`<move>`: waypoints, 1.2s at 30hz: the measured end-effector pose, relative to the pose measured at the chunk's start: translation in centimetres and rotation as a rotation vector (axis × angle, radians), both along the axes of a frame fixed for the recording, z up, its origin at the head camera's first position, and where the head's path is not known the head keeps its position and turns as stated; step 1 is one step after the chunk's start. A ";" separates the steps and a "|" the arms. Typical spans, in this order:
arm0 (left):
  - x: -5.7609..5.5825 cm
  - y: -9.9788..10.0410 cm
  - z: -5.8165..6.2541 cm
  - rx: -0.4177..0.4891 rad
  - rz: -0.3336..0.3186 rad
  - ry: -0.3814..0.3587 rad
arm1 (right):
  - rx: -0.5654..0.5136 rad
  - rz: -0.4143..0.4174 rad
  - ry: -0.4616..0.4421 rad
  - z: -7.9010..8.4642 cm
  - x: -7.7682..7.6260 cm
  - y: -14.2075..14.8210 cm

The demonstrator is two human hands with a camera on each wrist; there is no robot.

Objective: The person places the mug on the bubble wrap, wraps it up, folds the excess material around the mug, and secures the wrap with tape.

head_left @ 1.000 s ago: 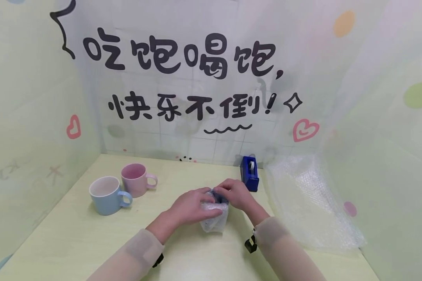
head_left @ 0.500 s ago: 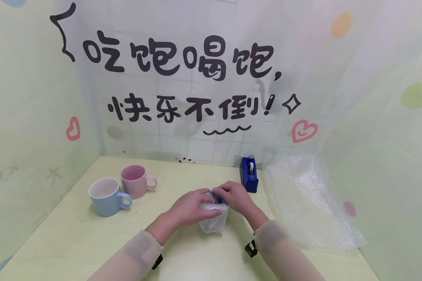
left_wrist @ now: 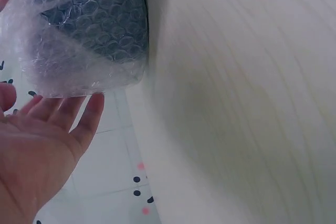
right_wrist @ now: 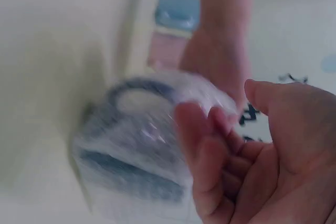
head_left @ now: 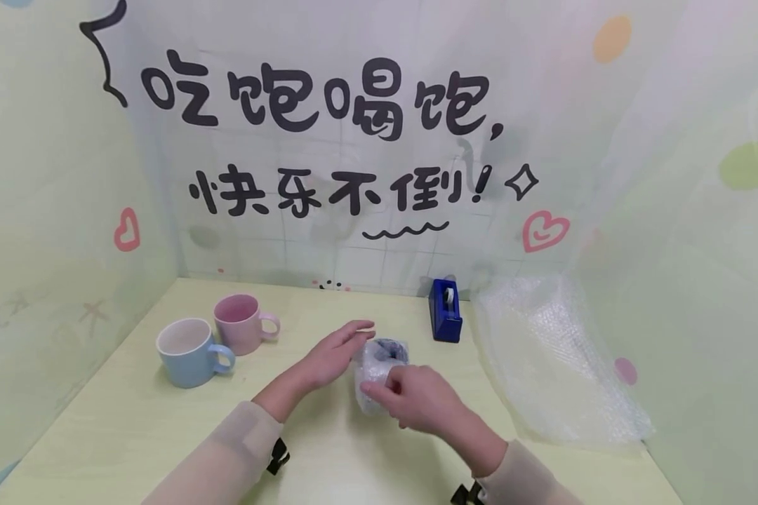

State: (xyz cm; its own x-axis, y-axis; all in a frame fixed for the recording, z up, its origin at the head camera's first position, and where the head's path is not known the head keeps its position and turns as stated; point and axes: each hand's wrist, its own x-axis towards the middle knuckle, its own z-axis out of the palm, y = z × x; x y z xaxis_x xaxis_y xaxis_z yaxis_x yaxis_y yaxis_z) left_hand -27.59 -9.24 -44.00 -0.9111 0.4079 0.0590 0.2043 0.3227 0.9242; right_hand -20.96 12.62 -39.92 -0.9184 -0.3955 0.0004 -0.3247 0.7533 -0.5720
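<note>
A bubble-wrapped mug (head_left: 373,365), dark blue-grey under the clear film, stands on the table in front of me. In the left wrist view its bubble wrap (left_wrist: 105,30) lies in overlapping layers. My left hand (head_left: 331,358) is at its far left side with fingers extended, fingertips right at the wrap. My right hand (head_left: 426,400) is at its near right side, overlapping it in the head view. In the right wrist view that hand (right_wrist: 278,166) has loosely bent fingers and a thumb held apart, with nothing between them; motion blurs this view.
A light blue mug (head_left: 189,361) and a pink mug (head_left: 238,330) stand at the left. Behind the wrapped mug is a blue tape dispenser (head_left: 446,315). A sheet of bubble wrap (head_left: 556,372) lies along the right side. Printed curtains (head_left: 328,245) enclose the table (head_left: 133,449).
My right hand has left the top of the wrapped mug and come down to its near side. My left hand has drawn back to its far left side, uncovering the top.
</note>
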 end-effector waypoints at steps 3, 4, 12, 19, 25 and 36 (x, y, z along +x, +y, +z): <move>-0.1 -0.1 -0.3 -0.008 -0.002 -0.025 | 0.085 -0.024 0.101 -1.3 0.7 -0.5; -0.1 -0.2 -0.4 -0.012 0.000 -0.027 | 0.095 -0.042 0.127 -1.7 0.7 -0.5; 0.0 -0.5 -0.4 0.000 0.021 -0.038 | 0.078 -0.112 0.097 -1.9 -0.5 0.9; 0.2 -1.0 -0.1 -0.062 0.015 -0.043 | 0.122 -0.167 0.067 -1.2 -1.4 2.7; 0.4 -1.1 -0.4 -0.122 -0.001 -0.026 | 0.141 -0.216 0.054 -0.8 -2.2 3.9; -0.1 0.3 -0.9 -0.056 0.158 -0.061 | 0.064 -0.285 0.006 -0.8 -3.9 4.1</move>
State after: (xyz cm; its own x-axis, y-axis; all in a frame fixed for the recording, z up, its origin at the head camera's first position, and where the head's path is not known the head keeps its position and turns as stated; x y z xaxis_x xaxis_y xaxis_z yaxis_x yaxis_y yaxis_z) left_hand -27.72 -8.98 -44.89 -0.9654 0.2602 -0.0170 0.0912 0.3981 0.9128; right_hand -24.84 16.72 -40.75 -0.9927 -0.1206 -0.0100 -0.0979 0.8490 -0.5192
